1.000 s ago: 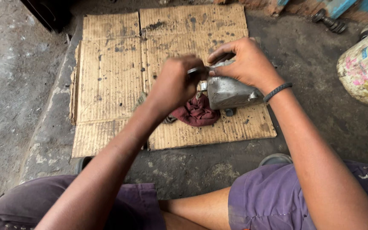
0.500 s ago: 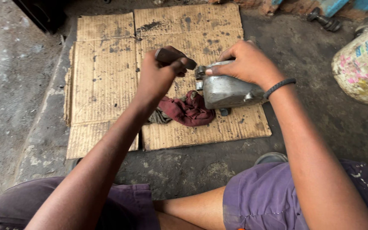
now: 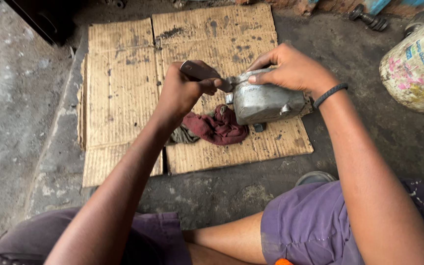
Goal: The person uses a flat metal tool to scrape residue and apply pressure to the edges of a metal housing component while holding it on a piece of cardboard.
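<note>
The left hand (image 3: 182, 93) is closed around a dark tool handle (image 3: 199, 72), and its tip meets the edge of a grey metal casing (image 3: 266, 103). The right hand (image 3: 293, 68) grips this casing from above and holds it over the cardboard sheets (image 3: 123, 83), just beside a dark red rag (image 3: 217, 127)

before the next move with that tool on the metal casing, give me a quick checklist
1. Right hand steadies the grey metal casing: ok.
2. Left hand grips the tool firmly: ok.
3. Tool tip seated at the casing's left end: cannot tell, fingers hide it.
4. Casing over the cardboard, not bare floor: ok.
5. Red rag out from under the casing: not ok, it lies just beneath.
</note>
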